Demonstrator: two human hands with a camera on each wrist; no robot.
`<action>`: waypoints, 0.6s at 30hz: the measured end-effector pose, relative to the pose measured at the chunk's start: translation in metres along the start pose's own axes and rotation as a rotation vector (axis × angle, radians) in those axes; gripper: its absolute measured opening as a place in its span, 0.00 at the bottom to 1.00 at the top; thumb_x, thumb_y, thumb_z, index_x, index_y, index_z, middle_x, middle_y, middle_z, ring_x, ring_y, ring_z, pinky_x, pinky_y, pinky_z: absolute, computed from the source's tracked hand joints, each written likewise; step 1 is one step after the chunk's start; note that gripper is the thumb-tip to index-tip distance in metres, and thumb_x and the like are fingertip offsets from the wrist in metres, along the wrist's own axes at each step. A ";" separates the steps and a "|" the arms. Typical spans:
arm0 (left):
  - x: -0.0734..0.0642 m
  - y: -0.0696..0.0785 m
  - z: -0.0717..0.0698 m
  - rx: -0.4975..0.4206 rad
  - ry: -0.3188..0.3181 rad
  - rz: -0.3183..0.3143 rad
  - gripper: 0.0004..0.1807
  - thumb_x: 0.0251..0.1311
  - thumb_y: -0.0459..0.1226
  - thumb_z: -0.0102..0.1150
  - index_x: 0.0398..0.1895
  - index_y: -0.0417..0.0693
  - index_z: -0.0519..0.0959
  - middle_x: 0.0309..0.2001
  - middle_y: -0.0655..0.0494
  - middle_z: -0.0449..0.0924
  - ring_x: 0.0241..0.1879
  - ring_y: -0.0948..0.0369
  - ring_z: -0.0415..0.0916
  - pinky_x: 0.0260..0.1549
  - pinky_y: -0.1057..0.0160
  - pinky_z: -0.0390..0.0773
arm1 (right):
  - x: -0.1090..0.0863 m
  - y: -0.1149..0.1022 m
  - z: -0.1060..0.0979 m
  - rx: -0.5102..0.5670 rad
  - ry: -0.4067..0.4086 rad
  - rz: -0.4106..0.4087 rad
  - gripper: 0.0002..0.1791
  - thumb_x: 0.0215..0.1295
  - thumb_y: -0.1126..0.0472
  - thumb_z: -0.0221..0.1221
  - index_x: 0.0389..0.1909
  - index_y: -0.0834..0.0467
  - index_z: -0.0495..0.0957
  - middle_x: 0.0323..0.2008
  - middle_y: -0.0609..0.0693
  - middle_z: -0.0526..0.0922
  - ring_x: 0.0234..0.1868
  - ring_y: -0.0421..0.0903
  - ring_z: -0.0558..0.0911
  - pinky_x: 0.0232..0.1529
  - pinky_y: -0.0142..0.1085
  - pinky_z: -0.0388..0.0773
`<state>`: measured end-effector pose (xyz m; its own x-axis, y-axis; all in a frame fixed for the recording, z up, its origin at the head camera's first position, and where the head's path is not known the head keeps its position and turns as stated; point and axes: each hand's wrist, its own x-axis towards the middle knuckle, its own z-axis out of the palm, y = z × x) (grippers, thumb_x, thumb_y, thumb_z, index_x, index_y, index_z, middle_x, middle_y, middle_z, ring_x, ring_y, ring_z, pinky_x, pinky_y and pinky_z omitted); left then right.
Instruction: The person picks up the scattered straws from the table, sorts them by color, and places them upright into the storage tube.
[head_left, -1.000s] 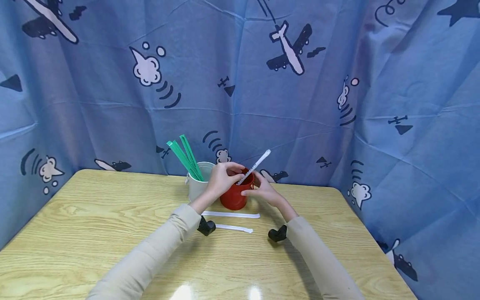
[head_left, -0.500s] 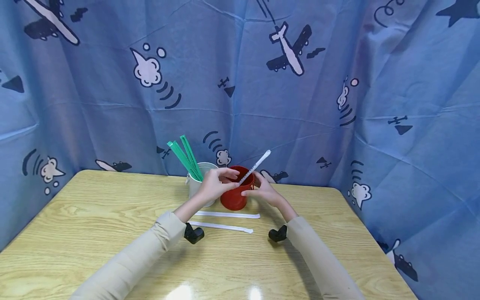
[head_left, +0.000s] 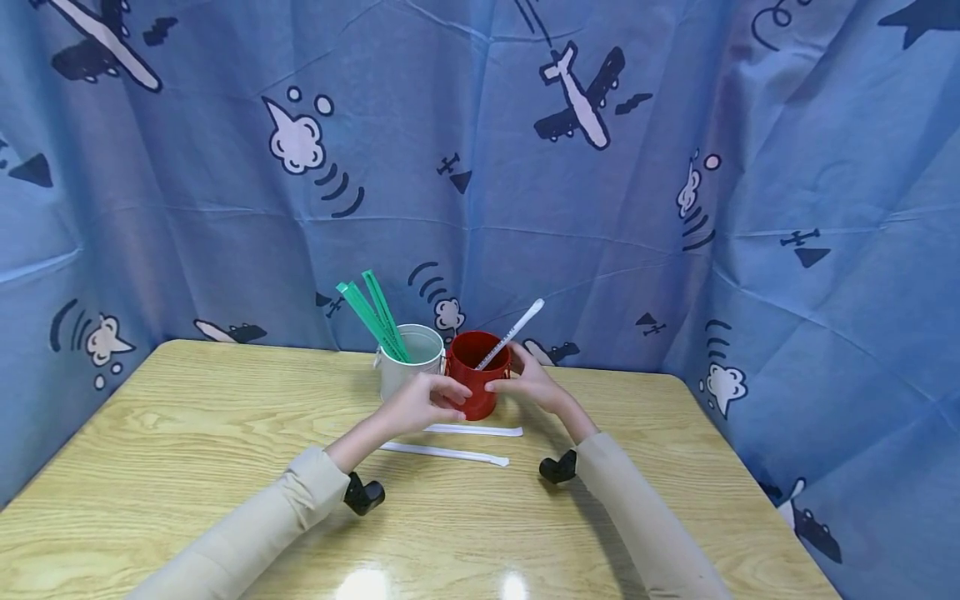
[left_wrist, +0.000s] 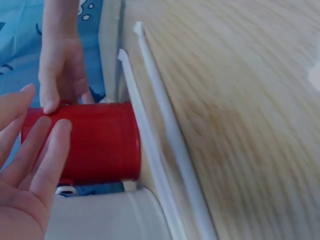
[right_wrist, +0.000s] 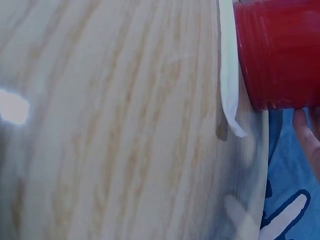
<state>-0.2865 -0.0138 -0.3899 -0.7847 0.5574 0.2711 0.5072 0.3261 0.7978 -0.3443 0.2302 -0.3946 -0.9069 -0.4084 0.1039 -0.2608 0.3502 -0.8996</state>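
Note:
My left hand (head_left: 416, 404) holds nothing, its fingers loosely spread in front of the buckets. In the left wrist view its fingers (left_wrist: 52, 155) overlap the small red bucket (left_wrist: 100, 145). A white paper-wrapped straw (head_left: 519, 327) leans out of the red bucket (head_left: 483, 396) toward the upper right. On the bucket's right side, my right hand (head_left: 528, 382) holds it, thumb at the front and fingers toward the back. Two more white wrapped straws lie on the table before it, a farther one (head_left: 487, 431) and a nearer one (head_left: 450, 453).
Left of the red bucket stands a white bucket (head_left: 393, 379) with several green straws (head_left: 371, 321) leaning to the left. Behind the wooden table (head_left: 225, 433) hangs a blue printed curtain (head_left: 480, 192). A black wrist camera (head_left: 365, 495) sits at the left sleeve.
My left hand has let go of the straw in the red bucket and moved down and left, in front of the buckets. The straw stays leaning there; my right hand has kept its place.

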 end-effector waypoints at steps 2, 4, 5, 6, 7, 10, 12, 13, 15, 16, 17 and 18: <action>-0.004 -0.004 -0.001 0.013 -0.032 -0.005 0.17 0.53 0.32 0.68 0.47 0.35 0.81 0.43 0.39 0.84 0.39 0.55 0.84 0.41 0.66 0.84 | 0.000 0.000 0.001 0.002 0.001 -0.002 0.43 0.54 0.68 0.66 0.69 0.65 0.56 0.65 0.65 0.67 0.66 0.62 0.67 0.67 0.53 0.67; -0.007 -0.010 -0.002 0.027 -0.067 -0.005 0.18 0.53 0.32 0.68 0.47 0.34 0.81 0.43 0.38 0.84 0.37 0.56 0.84 0.39 0.68 0.84 | 0.001 -0.001 0.001 0.005 0.002 -0.001 0.43 0.54 0.68 0.66 0.69 0.64 0.56 0.65 0.64 0.67 0.66 0.62 0.67 0.67 0.53 0.67; -0.009 -0.012 -0.003 0.039 -0.084 -0.004 0.18 0.53 0.33 0.68 0.47 0.34 0.81 0.43 0.38 0.84 0.36 0.57 0.84 0.38 0.69 0.84 | 0.001 -0.001 0.001 0.006 0.002 0.001 0.43 0.54 0.68 0.66 0.69 0.64 0.56 0.65 0.64 0.67 0.66 0.62 0.67 0.67 0.53 0.68; -0.011 -0.015 -0.004 0.048 -0.098 -0.006 0.18 0.53 0.33 0.68 0.47 0.34 0.81 0.43 0.39 0.85 0.36 0.58 0.84 0.38 0.69 0.84 | 0.001 -0.001 0.001 0.008 0.003 0.002 0.43 0.54 0.68 0.66 0.69 0.64 0.56 0.65 0.64 0.67 0.66 0.62 0.68 0.66 0.53 0.68; -0.013 -0.018 -0.005 0.054 -0.108 -0.005 0.18 0.53 0.33 0.68 0.47 0.34 0.81 0.42 0.40 0.85 0.36 0.57 0.84 0.37 0.69 0.83 | 0.001 -0.001 0.001 0.008 0.003 0.002 0.43 0.54 0.68 0.66 0.69 0.64 0.56 0.65 0.64 0.67 0.66 0.62 0.68 0.66 0.53 0.69; -0.019 -0.027 -0.007 0.059 -0.124 -0.014 0.19 0.54 0.33 0.67 0.47 0.32 0.80 0.42 0.41 0.85 0.39 0.55 0.83 0.39 0.68 0.84 | 0.001 -0.002 0.001 0.009 0.004 0.001 0.43 0.54 0.68 0.66 0.69 0.65 0.56 0.65 0.65 0.67 0.65 0.62 0.68 0.65 0.52 0.70; -0.023 -0.032 -0.007 0.054 -0.125 -0.024 0.19 0.55 0.33 0.67 0.48 0.30 0.80 0.42 0.40 0.85 0.41 0.53 0.83 0.40 0.66 0.84 | 0.001 -0.002 0.001 0.013 0.003 0.001 0.43 0.54 0.68 0.66 0.69 0.65 0.56 0.65 0.65 0.67 0.65 0.62 0.68 0.65 0.52 0.70; -0.025 -0.035 -0.007 0.051 -0.126 -0.031 0.19 0.55 0.33 0.67 0.48 0.29 0.79 0.43 0.39 0.84 0.41 0.52 0.83 0.40 0.66 0.84 | 0.001 -0.001 0.001 0.015 0.002 0.003 0.43 0.54 0.68 0.66 0.69 0.65 0.56 0.65 0.65 0.66 0.65 0.62 0.68 0.65 0.52 0.70; -0.028 -0.039 -0.006 0.048 -0.126 -0.046 0.20 0.54 0.33 0.67 0.48 0.29 0.79 0.43 0.38 0.84 0.42 0.51 0.83 0.40 0.67 0.84 | 0.002 0.000 0.000 0.019 0.000 0.004 0.42 0.55 0.68 0.66 0.69 0.64 0.56 0.65 0.64 0.67 0.65 0.61 0.68 0.65 0.52 0.70; -0.029 -0.041 -0.005 0.048 -0.126 -0.055 0.20 0.54 0.33 0.67 0.48 0.29 0.79 0.44 0.38 0.84 0.42 0.51 0.83 0.40 0.67 0.84 | 0.002 0.001 0.000 0.024 -0.001 0.007 0.42 0.55 0.68 0.66 0.69 0.64 0.56 0.65 0.64 0.67 0.65 0.61 0.68 0.65 0.52 0.70; -0.030 -0.042 -0.004 0.054 -0.127 -0.056 0.20 0.54 0.33 0.67 0.48 0.29 0.79 0.43 0.38 0.84 0.42 0.51 0.83 0.40 0.68 0.84 | 0.002 0.001 0.000 0.021 -0.002 0.007 0.42 0.55 0.68 0.66 0.69 0.64 0.56 0.65 0.64 0.67 0.65 0.61 0.68 0.65 0.52 0.70; -0.030 -0.043 -0.004 0.058 -0.128 -0.064 0.20 0.53 0.33 0.68 0.47 0.30 0.80 0.43 0.38 0.84 0.41 0.51 0.83 0.39 0.69 0.83 | 0.002 0.002 0.000 0.019 -0.003 0.008 0.42 0.55 0.67 0.66 0.69 0.64 0.56 0.65 0.64 0.67 0.65 0.61 0.68 0.65 0.52 0.70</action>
<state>-0.2858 -0.0475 -0.4305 -0.7660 0.6258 0.1471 0.4805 0.4053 0.7777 -0.3467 0.2302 -0.3962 -0.9079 -0.4081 0.0957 -0.2474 0.3375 -0.9082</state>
